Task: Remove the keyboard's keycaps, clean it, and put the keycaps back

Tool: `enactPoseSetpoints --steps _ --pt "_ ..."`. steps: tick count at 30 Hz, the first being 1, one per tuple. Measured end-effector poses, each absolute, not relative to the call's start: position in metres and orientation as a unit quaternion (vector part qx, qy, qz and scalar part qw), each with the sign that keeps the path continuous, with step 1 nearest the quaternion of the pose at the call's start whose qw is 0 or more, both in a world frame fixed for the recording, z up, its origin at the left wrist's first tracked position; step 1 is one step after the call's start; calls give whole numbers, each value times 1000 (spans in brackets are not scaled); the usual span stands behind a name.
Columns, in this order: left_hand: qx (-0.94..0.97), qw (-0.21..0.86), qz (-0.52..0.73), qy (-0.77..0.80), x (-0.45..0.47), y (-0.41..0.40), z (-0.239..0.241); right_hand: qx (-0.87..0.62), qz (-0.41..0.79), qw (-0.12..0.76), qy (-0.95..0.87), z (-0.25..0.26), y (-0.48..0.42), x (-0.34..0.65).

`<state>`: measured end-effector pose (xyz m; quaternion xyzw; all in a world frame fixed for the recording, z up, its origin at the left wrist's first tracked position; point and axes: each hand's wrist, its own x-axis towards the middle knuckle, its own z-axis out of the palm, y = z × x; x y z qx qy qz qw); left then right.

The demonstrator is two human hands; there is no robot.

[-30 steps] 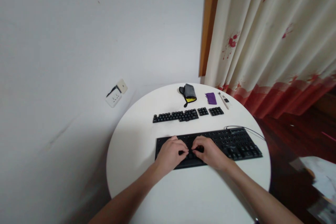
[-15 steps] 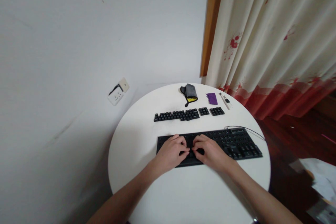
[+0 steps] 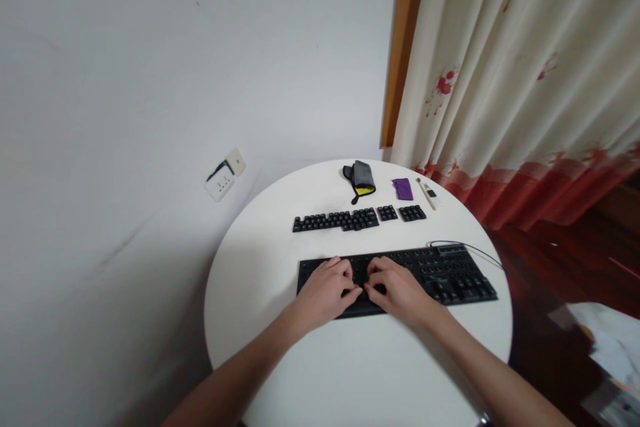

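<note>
**Spotter:** Where have you got the hands?

**Operator:** Both are down on the black keyboard [image 3: 440, 277], which lies across the near half of the round white surface [image 3: 360, 360]. My left hand [image 3: 324, 292] and right hand [image 3: 400, 290] sit side by side over its left part, fingers curled onto the keys and thumbs almost meeting. I cannot tell whether either one pinches a key, because the knuckles hide it.

**Spotter:** How would you work there?

**Operator:** I'd handle one key at a time, moving straight up or down. One hand should steady the keyboard so it doesn't skid toward its cable [image 3: 465, 245]. The loose keycaps [image 3: 335, 220] lie in rows just beyond, apart from the keyboard. Further back are a grey-and-yellow cloth [image 3: 361, 177] and a purple cloth [image 3: 403, 188].
</note>
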<state>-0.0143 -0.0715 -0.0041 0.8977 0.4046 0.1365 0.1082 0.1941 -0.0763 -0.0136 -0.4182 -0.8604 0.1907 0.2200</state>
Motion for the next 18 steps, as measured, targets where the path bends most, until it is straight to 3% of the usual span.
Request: enactPoseSetpoints --steps 12,18 --pt "841 120 245 467 -18 -47 -10 -477 182 300 -806 -24 -65 192" --pt "816 27 205 540 -24 3 -13 -543 101 186 -813 -10 -24 178"
